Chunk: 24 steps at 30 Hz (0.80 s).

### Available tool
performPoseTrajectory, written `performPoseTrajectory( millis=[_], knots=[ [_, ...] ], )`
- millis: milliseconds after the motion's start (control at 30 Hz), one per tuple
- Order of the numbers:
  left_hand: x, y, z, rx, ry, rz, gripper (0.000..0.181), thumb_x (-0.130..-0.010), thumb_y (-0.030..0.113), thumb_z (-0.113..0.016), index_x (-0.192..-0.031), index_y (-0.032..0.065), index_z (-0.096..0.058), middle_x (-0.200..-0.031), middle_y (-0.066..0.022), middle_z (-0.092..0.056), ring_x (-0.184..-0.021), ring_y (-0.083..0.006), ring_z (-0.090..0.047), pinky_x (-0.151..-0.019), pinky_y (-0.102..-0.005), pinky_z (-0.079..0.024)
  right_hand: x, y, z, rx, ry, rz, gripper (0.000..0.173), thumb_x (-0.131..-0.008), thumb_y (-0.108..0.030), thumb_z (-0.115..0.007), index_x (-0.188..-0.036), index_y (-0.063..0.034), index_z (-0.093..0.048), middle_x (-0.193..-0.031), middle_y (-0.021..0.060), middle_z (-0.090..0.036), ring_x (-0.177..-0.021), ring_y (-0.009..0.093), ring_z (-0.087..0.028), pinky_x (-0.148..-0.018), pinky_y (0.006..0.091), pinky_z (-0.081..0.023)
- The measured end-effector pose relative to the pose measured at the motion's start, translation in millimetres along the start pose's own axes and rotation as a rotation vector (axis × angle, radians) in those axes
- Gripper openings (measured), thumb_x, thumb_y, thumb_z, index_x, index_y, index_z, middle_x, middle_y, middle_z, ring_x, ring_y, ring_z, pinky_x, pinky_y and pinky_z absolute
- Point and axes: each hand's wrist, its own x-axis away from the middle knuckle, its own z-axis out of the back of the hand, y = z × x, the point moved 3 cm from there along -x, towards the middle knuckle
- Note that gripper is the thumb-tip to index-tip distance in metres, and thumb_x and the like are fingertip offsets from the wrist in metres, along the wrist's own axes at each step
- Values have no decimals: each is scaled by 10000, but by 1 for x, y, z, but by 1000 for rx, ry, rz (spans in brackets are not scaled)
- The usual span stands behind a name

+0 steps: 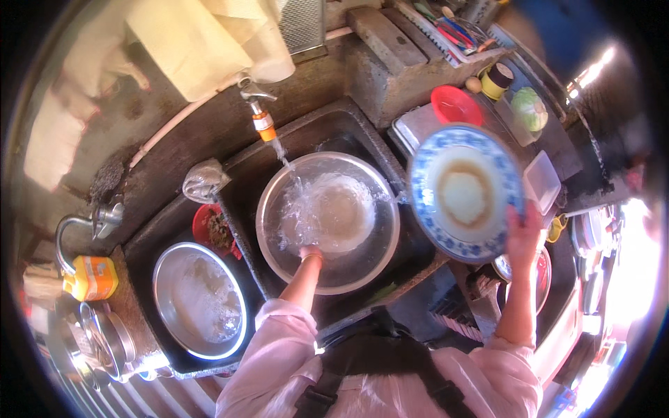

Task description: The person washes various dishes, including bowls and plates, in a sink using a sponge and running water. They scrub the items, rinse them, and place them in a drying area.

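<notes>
My right hand (521, 235) grips the rim of a blue-and-white plate (466, 193), raised to the right of the sink, with a brownish ring on its middle. My left hand (311, 253) reaches into a large metal basin (262, 209) of water standing in the right sink compartment; its fingers are hidden under the churned water, so its grip does not show. From a tap (256, 107) with an orange-and-white nozzle, water runs into that basin. A second metal basin (201, 303) with cloudy, sudsy water stands in the left compartment.
A red strainer (201, 224) with food scraps lies behind the left basin. A crumpled pad (205, 180) rests on the sink divider. At the left stands a yellow jug (96, 277) beneath a curved tap. A red bowl (454, 104), a cabbage (529, 109) and a clear container (542, 183) occupy the right counter.
</notes>
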Motion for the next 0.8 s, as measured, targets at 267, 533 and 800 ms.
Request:
performPoseTrajectory(
  millis=[267, 533, 800],
  knots=[
    [-4, -3, -28, 532, -467, 291, 302, -772, 153, -533, -1056, 56, -496, -1022, -114, -540, -901, -266, -562, -730, -439, -488, 49, 238, 99, -435, 403, -677, 506, -784, -215, -581, -1132, 113, -417, -1086, 127, -513, -1021, 181, -458, -883, 282, -330],
    [8, -11, 3, 517, -547, 85, 318, -741, 29, -507, -1057, 4, -477, -1021, -165, -520, -912, -304, -545, -724, -411, -501, 89, 392, 72, 213, 213, -662, 359, -879, -283, -410, -975, 28, -561, -878, 144, -604, -741, 215, -575, -680, 296, -439],
    [78, 6, 46, 596, -704, -26, 401, -644, -109, -442, -1042, -70, -421, -976, -195, -521, -842, -339, -561, -677, -428, -525, 33, 172, -34, 218, 9, -23, 226, -813, -96, -440, -998, -38, -555, -908, 141, -573, -852, 282, -542, -757, 337, -435]
  ],
)
